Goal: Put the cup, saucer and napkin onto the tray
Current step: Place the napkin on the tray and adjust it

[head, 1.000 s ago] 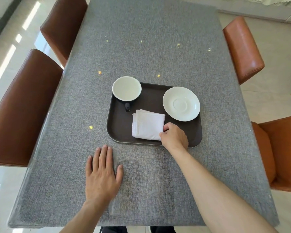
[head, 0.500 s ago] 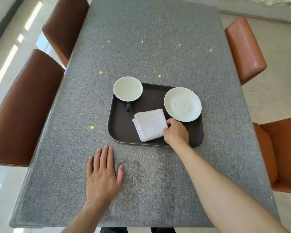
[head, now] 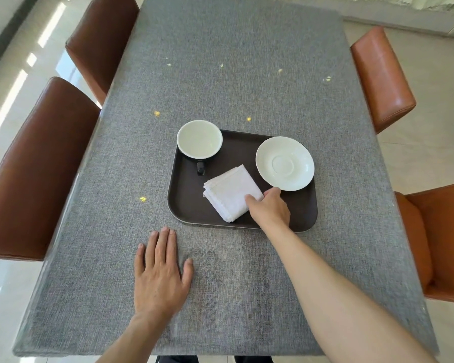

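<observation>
A dark brown tray [head: 188, 205] lies in the middle of the grey table. A cup [head: 199, 138], white inside with a dark handle pointing toward me, stands in the tray's far left corner. At the far right of the tray rests a white saucer [head: 285, 163]. Between them lies a folded white napkin [head: 230, 192], turned like a diamond. My right hand [head: 269, 209] pinches the napkin's right corner, thumb on top. My left hand [head: 160, 271] rests flat on the table, fingers spread, in front of the tray.
The table [head: 233, 61] has a grey woven cover. Two brown leather chairs [head: 37, 166] stand along its left side and two orange ones [head: 380, 77] along its right. Pale tiled floor surrounds it.
My right hand has turned the napkin counter-clockwise on the tray, from square to a diamond, moving up toward the saucer. The left hand has stayed put.
</observation>
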